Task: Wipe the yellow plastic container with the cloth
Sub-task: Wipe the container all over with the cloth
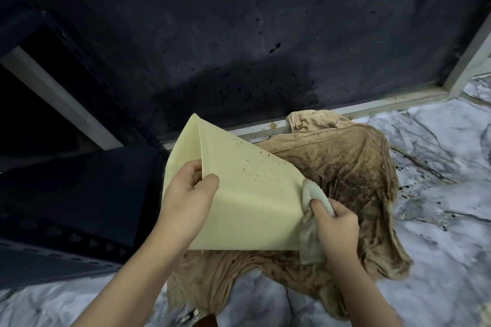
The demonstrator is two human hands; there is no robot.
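Container: the yellow plastic container [239, 202] is held tilted in the air above a stained tan cloth heap [345, 180] spread on the marble-patterned floor [438, 220]; one flat outer face is turned toward the camera.
Left hand: the left hand [190, 194] is closed on the container's left edge, thumb on the facing side, fingers tucked behind.
Right hand: the right hand [334, 225] is clenched round a small pale wiping cloth [313, 210], which is pressed against the container's right edge.
Done so far: the lower and left part of the facing side appears clean and even in colour; this is judged to have been wiped, though it cannot be confirmed.
Left to do: dark specks [255, 164] are scattered across the upper right of the face, apart from the cloth; that patch is judged unwiped. The other sides and the inside are hidden.
Stage: wiping is judged under way, not finished.
Surroundings: a dark spattered wall panel [239, 48] and a pale frame rail [345, 111] are seen behind.
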